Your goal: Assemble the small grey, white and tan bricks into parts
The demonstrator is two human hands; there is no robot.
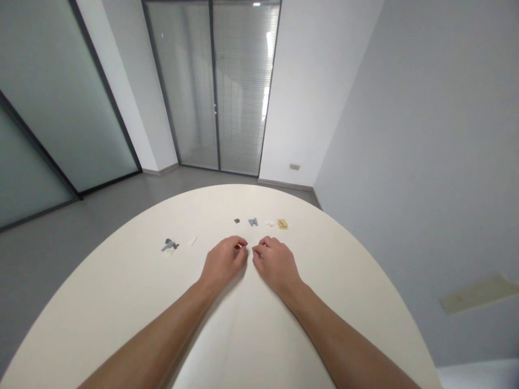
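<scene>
My left hand rests on the white table, thumb and forefinger brought together in a pinch. Facing it across a narrow gap is my right hand, pinched the same way. Anything between the fingertips is too small or hidden to make out. Just beyond the hands lie a small dark piece, a blue-grey piece, some white bits and a yellowish square with a dark mark on it.
Left of my left hand are a small pile of grey and dark pieces and a thin white strip. The table's rounded far edge runs close behind the pieces. A grey wall stands at the right, glass panels ahead.
</scene>
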